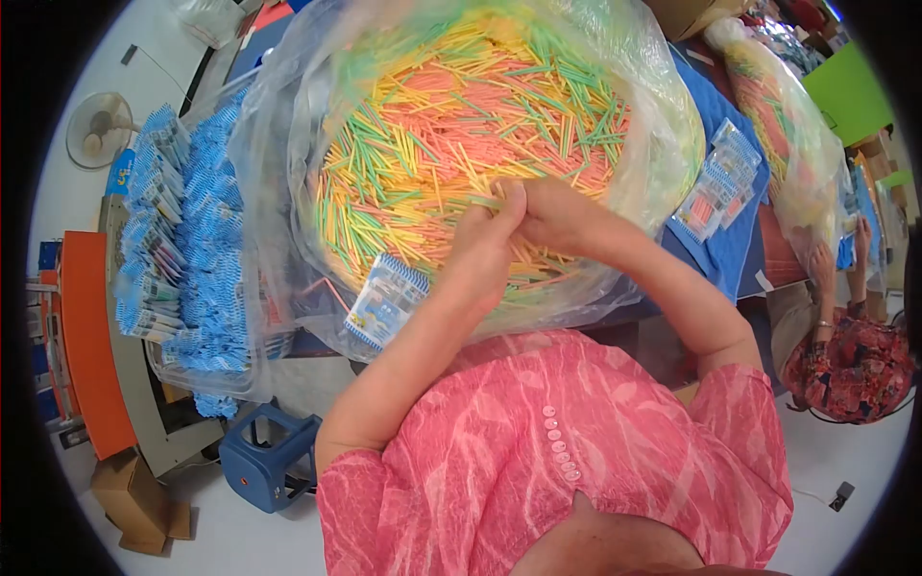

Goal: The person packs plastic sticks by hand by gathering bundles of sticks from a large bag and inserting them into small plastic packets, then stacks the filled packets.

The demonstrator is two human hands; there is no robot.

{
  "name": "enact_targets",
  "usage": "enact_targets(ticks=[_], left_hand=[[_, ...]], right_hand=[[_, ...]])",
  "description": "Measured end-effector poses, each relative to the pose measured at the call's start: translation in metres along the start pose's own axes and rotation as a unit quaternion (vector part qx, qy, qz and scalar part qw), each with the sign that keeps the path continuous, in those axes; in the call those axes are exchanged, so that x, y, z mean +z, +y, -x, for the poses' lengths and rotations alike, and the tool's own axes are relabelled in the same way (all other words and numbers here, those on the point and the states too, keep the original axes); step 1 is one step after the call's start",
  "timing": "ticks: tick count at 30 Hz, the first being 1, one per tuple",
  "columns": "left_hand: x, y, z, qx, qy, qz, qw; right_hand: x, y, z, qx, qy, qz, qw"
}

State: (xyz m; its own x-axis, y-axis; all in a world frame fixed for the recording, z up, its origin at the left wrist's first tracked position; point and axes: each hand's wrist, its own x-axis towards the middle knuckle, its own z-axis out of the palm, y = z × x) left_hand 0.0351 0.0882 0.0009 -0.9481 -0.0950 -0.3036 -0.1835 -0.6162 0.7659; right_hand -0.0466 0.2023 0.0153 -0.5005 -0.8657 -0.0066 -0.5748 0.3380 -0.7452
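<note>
A large clear plastic bag point(663, 125) lies wide open in front of me, full of thin straw-like sticks point(461, 106) in pink, yellow and green. Over its near part my two hands meet, with fingers pinched together. My left hand point(483, 240) and my right hand point(557, 213) appear to grip a few yellowish sticks point(475, 178) whose ends poke out past the fingers. How many they hold is hidden. Close to my left forearm, a blue-and-white printed packet point(387, 300) rests at the bag's near edge.
Many blue-and-white packets point(211, 240) are heaped in clear plastic at left. More packets point(718, 182) lie on blue cloth point(744, 240) at right. A blue stool point(269, 456) stands below left. Another person point(850, 370) sits at far right beside a second bag of sticks point(768, 125).
</note>
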Motion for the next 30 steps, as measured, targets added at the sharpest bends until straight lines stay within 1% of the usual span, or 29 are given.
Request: enact_targets(ticks=[2,3,4,5,6,7,8,9,10,11,14,15,18,19,22,23,26,27,28,29,30], left_hand=[[-0.006,-0.008,0.004,-0.031,0.018,-0.04,0.999],[-0.009,-0.008,0.005,-0.031,0.019,-0.044,0.998],[-0.013,-0.007,0.006,-0.033,0.022,-0.089,0.995],[-0.017,-0.006,0.007,-0.036,0.024,-0.132,0.99],[-0.019,-0.005,0.008,-0.039,0.026,-0.175,0.983],[-0.018,-0.006,0.01,-0.041,0.025,-0.177,0.983],[-0.017,-0.008,0.013,-0.023,0.038,-0.203,0.978],[-0.014,-0.01,0.015,-0.003,0.05,-0.227,0.973],[-0.013,-0.01,0.015,0.017,0.062,-0.252,0.966],[-0.011,-0.007,0.016,0.017,0.061,-0.251,0.966],[-0.005,0.001,0.021,0.026,0.007,-0.223,0.974],[-0.008,0.0,0.021,0.021,0.006,-0.222,0.975],[-0.022,0.0,0.014,-0.026,-0.042,-0.297,0.953],[-0.025,0.0,0.013,-0.028,-0.042,-0.294,0.954],[-0.029,0.0,0.008,-0.01,-0.085,-0.312,0.946],[-0.027,0.001,0.008,-0.009,-0.086,-0.311,0.946],[-0.018,0.004,0.007,0.02,-0.046,-0.222,0.974],[-0.018,0.005,0.006,0.021,-0.046,-0.222,0.974],[-0.02,0.006,0.005,0.001,-0.064,-0.204,0.977],[-0.021,0.007,0.003,-0.021,-0.082,-0.187,0.979],[-0.021,0.007,0.002,-0.042,-0.1,-0.171,0.979]], right_hand=[[0.006,-0.006,0.006,0.057,0.016,0.023,0.998],[0.005,-0.01,0.008,0.055,0.018,0.021,0.998],[0.002,-0.016,0.011,0.097,0.001,-0.09,0.991],[-0.002,-0.021,0.013,0.138,-0.017,-0.2,0.97],[-0.003,-0.023,0.015,0.178,-0.035,-0.306,0.935],[-0.001,-0.02,0.015,0.178,-0.034,-0.308,0.934],[0.004,-0.013,0.015,0.116,-0.001,-0.219,0.969],[0.007,-0.008,0.013,0.052,0.032,-0.126,0.99],[0.008,-0.004,0.012,-0.012,0.065,-0.03,0.997],[0.007,-0.003,0.013,-0.011,0.065,-0.029,0.997],[0.001,-0.01,0.018,-0.025,0.091,0.185,0.978],[0.0,-0.012,0.019,-0.02,0.089,0.184,0.979],[-0.006,-0.017,0.02,-0.01,0.047,0.177,0.983],[-0.008,-0.02,0.02,-0.007,0.044,0.177,0.983],[-0.014,-0.029,0.017,0.081,-0.029,0.221,0.971],[-0.021,-0.031,0.018,0.081,-0.029,0.223,0.971],[-0.041,-0.034,0.021,0.109,0.019,0.081,0.991],[-0.039,-0.031,0.018,0.109,0.019,0.082,0.991],[-0.032,-0.025,0.013,0.005,0.08,0.061,0.995],[-0.025,-0.02,0.009,-0.099,0.141,0.039,0.984],[-0.022,-0.016,0.008,-0.201,0.2,0.016,0.959]])
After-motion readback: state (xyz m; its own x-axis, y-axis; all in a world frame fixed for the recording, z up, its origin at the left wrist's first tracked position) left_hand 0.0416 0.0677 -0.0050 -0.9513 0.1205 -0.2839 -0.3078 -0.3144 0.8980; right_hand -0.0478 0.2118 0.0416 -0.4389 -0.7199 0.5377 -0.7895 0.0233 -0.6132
